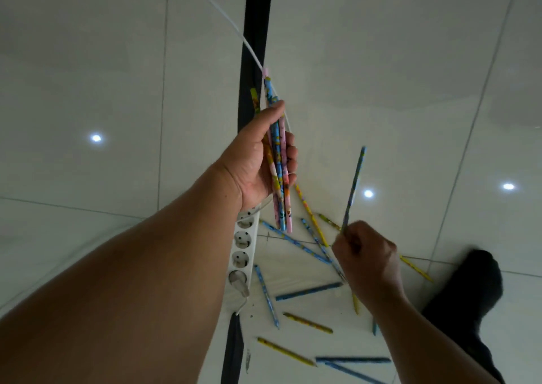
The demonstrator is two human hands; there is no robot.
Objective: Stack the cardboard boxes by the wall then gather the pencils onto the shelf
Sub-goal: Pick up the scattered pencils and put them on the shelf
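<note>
My left hand (258, 158) grips a bundle of several patterned pencils (278, 161), blue, pink and yellow, held upright above the floor. My right hand (366, 254) pinches a single blue pencil (355, 187) by its lower end, tip pointing up and blurred. Several loose pencils (296, 243) lie scattered on the tiled floor below and between both hands, blue and yellow ones. No cardboard boxes or shelf are in view.
A white power strip (242, 254) lies on the floor under my left wrist, its white cable (223, 17) running away to the top. A black strip (255, 46) crosses the pale tiles. A foot in a black sock (469, 290) stands at the lower right.
</note>
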